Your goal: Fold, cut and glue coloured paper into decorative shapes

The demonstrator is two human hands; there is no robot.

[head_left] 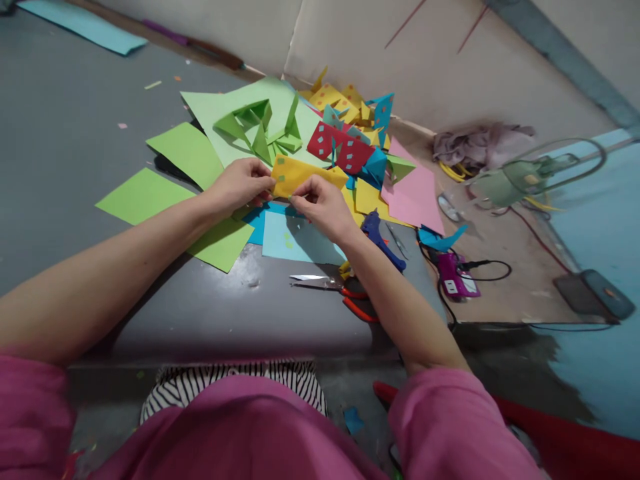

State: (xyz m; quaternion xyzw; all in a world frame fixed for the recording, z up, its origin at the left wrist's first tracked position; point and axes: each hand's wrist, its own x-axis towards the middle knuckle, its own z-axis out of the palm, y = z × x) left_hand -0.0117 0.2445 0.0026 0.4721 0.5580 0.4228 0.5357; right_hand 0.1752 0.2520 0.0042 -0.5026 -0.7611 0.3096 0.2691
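A yellow paper piece [303, 175] with small green squares near its left end is between my hands. My left hand [243, 183] pinches its left edge. The fingers of my right hand [320, 205] are pressed together at its lower edge, on a tiny green bit [291, 197]. Below them lies a light blue sheet [295, 239] with a few green scraps on it. Open scissors [320, 283] with red and black handles rest nearer me, beside a blue glue gun [381, 241].
Green sheets [145, 195] lie to the left. Behind are folded green paper shapes [255, 127], a dotted red piece [341, 148] and several yellow and blue ones. A pink sheet [413, 190], tweezers [397, 240] and a purple box with cables [456, 275] are at the right.
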